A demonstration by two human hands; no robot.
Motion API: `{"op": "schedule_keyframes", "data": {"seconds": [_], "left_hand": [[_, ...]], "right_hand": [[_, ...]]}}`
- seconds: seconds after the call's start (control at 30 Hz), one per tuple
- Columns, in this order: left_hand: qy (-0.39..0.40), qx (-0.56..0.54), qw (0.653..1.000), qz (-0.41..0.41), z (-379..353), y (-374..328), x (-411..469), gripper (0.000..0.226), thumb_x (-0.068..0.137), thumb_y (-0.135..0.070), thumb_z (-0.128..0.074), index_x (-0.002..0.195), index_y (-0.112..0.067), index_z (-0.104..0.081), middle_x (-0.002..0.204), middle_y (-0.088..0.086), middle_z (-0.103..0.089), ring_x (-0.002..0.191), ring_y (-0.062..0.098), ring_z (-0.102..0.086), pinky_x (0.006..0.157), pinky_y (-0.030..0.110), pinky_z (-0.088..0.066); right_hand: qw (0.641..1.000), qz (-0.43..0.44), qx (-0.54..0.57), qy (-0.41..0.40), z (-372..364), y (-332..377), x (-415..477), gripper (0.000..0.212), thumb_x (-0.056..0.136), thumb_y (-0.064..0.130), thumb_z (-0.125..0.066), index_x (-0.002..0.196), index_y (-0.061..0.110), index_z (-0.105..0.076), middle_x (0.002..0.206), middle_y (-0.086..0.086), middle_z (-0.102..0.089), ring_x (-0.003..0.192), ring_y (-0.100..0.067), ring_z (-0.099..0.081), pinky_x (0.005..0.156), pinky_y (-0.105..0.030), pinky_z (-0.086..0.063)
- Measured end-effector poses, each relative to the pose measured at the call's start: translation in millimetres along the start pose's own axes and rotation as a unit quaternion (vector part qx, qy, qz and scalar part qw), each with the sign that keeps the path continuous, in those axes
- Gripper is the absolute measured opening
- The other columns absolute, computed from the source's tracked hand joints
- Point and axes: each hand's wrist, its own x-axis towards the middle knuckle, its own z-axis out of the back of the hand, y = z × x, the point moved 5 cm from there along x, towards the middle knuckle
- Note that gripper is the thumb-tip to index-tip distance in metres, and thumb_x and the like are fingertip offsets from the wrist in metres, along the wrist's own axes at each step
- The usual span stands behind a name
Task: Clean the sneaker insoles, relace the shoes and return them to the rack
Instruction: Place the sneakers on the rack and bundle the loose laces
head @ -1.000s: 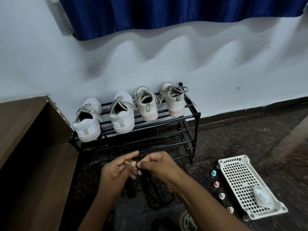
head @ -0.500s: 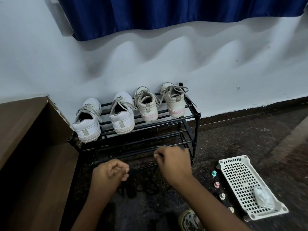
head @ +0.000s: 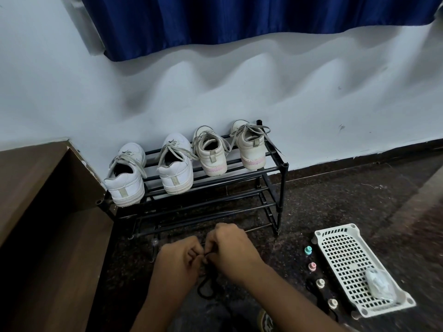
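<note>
On the dark speckled floor just in front of the black shoe rack (head: 279, 188), the left hand (head: 178, 257) and right hand (head: 231, 250) are meeting knuckle to knuckle. Their fingers are curling in and the fingertips are pinching a black lace (head: 202, 283) between them, with its slack lying in a loop below the wrists. The shoe it belongs to is too dark to make out.

The likely trouble is that black cord on a dark floor is hard to follow, so a crossing could go wrong or the knot could be pulled uneven. A hard tug might also drag an end out of its eyelet.

Two white sneakers (head: 127, 180) and two cream sneakers with pink soles (head: 212, 155) are sitting heels-out across the top shelf, filling it, so a lower shelf looks the likelier spot for this shoe. To the right, well apart from the hands, a white perforated tray (head: 335, 238) is holding a crumpled plastic bag (head: 380, 283), with a row of small coloured pegs (head: 312, 266) just beside it. A wooden cabinet (head: 36, 188) is flanking the rack's left side.
</note>
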Motion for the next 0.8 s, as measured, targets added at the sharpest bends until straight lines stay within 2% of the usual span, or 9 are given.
{"op": "schedule_keyframes", "data": {"seconds": [0.03,0.1,0.2,0.37,0.43,0.53,0.63,0.73,0.8], "left_hand": [[-0.004,-0.004,1.0,0.007,1,-2,1,0.01,0.062,-0.03,-0.061,0.067,-0.023,-0.058,0.056,-0.009,-0.062,0.047,0.002,-0.055,0.05,0.029,-0.049],[-0.007,-0.01,0.999,0.03,3,-1,3,0.024,0.061,-0.012,-0.08,0.054,-0.021,-0.059,0.056,-0.009,-0.063,0.049,0.006,-0.057,0.05,0.021,-0.046],[0.007,-0.024,0.997,0.07,3,2,4,0.036,0.063,0.005,-0.079,0.051,-0.023,-0.06,0.054,-0.012,-0.064,0.05,0.007,-0.061,0.048,0.012,-0.042],[0.012,-0.096,0.987,0.125,0,9,5,0.028,0.066,0.008,-0.077,0.056,-0.015,-0.067,0.053,0.002,-0.067,0.049,0.016,-0.066,0.054,0.03,-0.057],[0.018,-0.137,0.979,0.152,-3,11,4,0.03,0.067,0.011,-0.076,0.054,-0.015,-0.067,0.051,0.005,-0.066,0.048,0.014,-0.065,0.052,0.029,-0.058],[0.02,-0.187,0.965,0.181,-7,12,3,0.027,0.067,0.013,-0.076,0.054,-0.009,-0.066,0.047,0.006,-0.063,0.047,0.015,-0.064,0.049,0.025,-0.056],[-0.008,-0.181,0.966,0.184,-6,14,1,0.024,0.065,0.009,-0.077,0.054,-0.007,-0.065,0.046,0.006,-0.062,0.046,0.017,-0.063,0.05,0.029,-0.057],[-0.034,-0.2,0.964,0.173,-2,12,1,0.018,0.071,0.009,-0.074,0.06,-0.003,-0.066,0.049,0.01,-0.064,0.048,0.019,-0.065,0.049,0.027,-0.056],[-0.042,-0.246,0.954,0.166,3,6,1,0.013,0.073,0.011,-0.072,0.066,0.002,-0.066,0.054,0.016,-0.066,0.05,0.021,-0.066,0.05,0.024,-0.056]], "right_hand": [[0.999,-0.011,0.031,-0.012,-1,-3,1,0.006,0.078,0.017,-0.071,0.076,0.02,-0.067,0.093,-0.003,-0.064,0.088,-0.02,-0.062,0.07,-0.023,-0.043],[0.996,-0.03,0.087,-0.018,-3,-9,3,0.02,0.074,0.011,-0.073,0.065,0.025,-0.062,0.076,0.001,-0.064,0.076,-0.015,-0.063,0.064,-0.018,-0.043],[0.989,-0.037,0.142,-0.006,-4,-13,6,0.013,0.075,0.003,-0.065,0.074,0.014,-0.072,0.068,0.003,-0.064,0.065,-0.011,-0.063,0.064,-0.017,-0.051],[0.98,-0.026,0.198,0.008,-3,-15,8,0.017,0.075,-0.003,-0.063,0.083,0.01,-0.072,0.068,0.002,-0.062,0.062,-0.008,-0.058,0.066,-0.022,-0.053],[0.979,-0.019,0.204,0.016,-1,-15,7,0.021,0.075,-0.004,-0.062,0.084,0.014,-0.069,0.067,0.002,-0.063,0.058,-0.005,-0.057,0.066,-0.023,-0.054],[0.975,-0.011,0.22,0.025,-2,-14,6,0.027,0.076,-0.006,-0.058,0.091,0.015,-0.065,0.077,-0.01,-0.071,0.054,-0.003,-0.056,0.066,-0.026,-0.054],[0.973,0.007,0.227,0.032,-4,-12,4,0.029,0.079,-0.003,-0.059,0.103,0.012,-0.065,0.089,-0.015,-0.072,0.063,-0.009,-0.059,0.064,-0.019,-0.05],[0.967,0.015,0.251,0.048,-2,-14,3,0.034,0.079,-0.002,-0.06,0.111,0.01,-0.062,0.098,-0.011,-0.071,0.079,-0.02,-0.066,0.07,-0.024,-0.05],[0.969,0.02,0.241,0.057,-3,-19,4,0.043,0.075,0.007,-0.063,0.118,0.013,-0.058,0.109,-0.002,-0.066,0.089,-0.015,-0.062,0.076,-0.027,-0.049]]}}
